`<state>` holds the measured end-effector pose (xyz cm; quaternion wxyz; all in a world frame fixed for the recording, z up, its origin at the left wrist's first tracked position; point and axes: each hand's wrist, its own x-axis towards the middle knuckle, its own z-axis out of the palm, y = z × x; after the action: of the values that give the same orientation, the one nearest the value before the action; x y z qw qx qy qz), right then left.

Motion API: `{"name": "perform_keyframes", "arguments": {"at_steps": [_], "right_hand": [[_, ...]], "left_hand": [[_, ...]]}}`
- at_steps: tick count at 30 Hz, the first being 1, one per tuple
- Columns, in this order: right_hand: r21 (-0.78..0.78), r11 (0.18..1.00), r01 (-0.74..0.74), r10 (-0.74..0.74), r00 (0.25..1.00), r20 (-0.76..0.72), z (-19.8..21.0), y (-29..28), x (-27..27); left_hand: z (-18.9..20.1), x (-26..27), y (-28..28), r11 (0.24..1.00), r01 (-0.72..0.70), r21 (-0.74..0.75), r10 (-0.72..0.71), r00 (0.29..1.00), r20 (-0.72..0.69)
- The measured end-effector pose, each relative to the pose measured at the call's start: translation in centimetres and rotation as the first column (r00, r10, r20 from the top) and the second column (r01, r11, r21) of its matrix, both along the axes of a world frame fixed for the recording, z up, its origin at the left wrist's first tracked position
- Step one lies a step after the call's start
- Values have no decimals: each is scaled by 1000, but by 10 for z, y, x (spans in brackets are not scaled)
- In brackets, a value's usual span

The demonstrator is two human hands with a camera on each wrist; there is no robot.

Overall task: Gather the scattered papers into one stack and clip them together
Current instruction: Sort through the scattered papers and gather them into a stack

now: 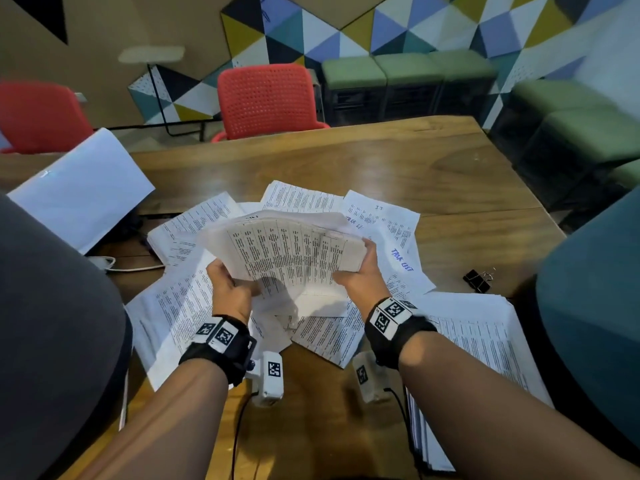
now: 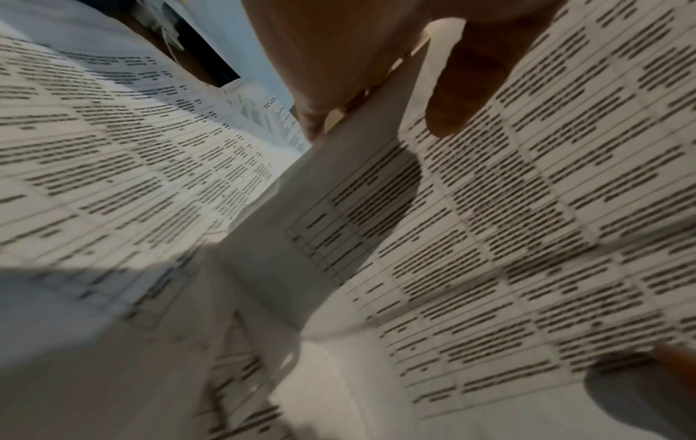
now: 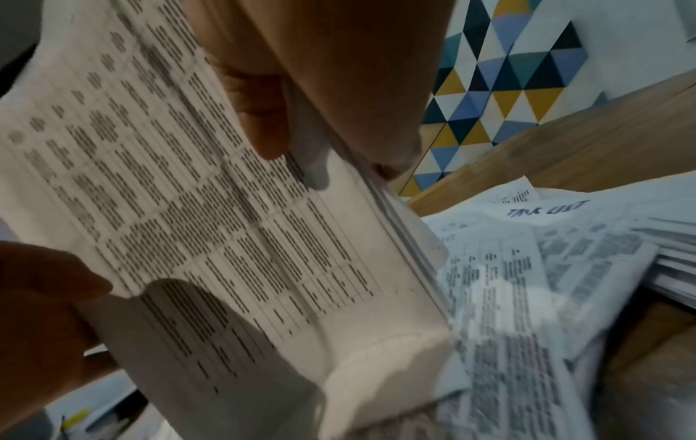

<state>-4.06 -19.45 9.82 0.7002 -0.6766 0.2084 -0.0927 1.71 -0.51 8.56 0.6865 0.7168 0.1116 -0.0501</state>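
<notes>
**Both hands lift a sheaf of printed sheets over the table**

Forearms with marker-tagged wrist straps reach over the wooden table (image 1: 398,157), the landmark for all that follows. Largest on it is the spread of loose papers (image 1: 173,306) fanned across its middle, with a thicker pile of sheets (image 1: 485,341) at its near right edge. Above that spread, off the tabletop, is the held sheaf (image 1: 294,254), bowed and uneven, printed with a table of text. The left hand (image 1: 230,285) grips the sheaf's near-left edge, thumb curled over the top face; its thumb (image 2: 463,98) presses on the printed page in the left wrist view. The right hand (image 1: 363,271) clasps the sheaf's right edge, fingers wrapped behind. Smallest, a black binder clip (image 1: 477,280) lies on the table's right side, well apart from both hands.
</notes>
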Motion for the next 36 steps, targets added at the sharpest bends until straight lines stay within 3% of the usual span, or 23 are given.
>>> {"name": "perform_keyframes", "arguments": {"at_steps": [5,9,13,17,21,25,28,30,33,36], "right_hand": [[63,998,22,-33,982,185,26,-8,4],[-49,999,-20,37,918,394,62,-5,12],[-132,990,55,18,870,492,73,4,25],[68,996,56,-81,882,464,67,2,32],[327,945,8,-166,873,459,61,-1,32],[372,928,5,-182,878,443,55,-4,36],[214,975,-54,-53,886,461,52,-3,29],[-17,994,-106,104,901,420,49,-1,19],[-354,923,-151,268,913,308,28,-1,10],[-594,779,-199,355,922,156,3,-7,3]], "left_hand": [[15,14,-2,990,-14,-142,21,999,50],[26,21,-5,995,40,-88,-17,968,249],[30,28,-3,995,40,-95,-7,946,325],[25,30,4,992,42,-116,-3,949,315],[16,28,8,991,66,-118,-30,959,283],[14,29,7,988,74,-137,-36,965,260],[8,33,9,988,78,-132,-46,971,233],[4,36,9,988,83,-127,-57,978,202],[-4,36,8,992,106,-68,-94,981,168],[-13,36,9,993,119,7,-119,985,125]]}}
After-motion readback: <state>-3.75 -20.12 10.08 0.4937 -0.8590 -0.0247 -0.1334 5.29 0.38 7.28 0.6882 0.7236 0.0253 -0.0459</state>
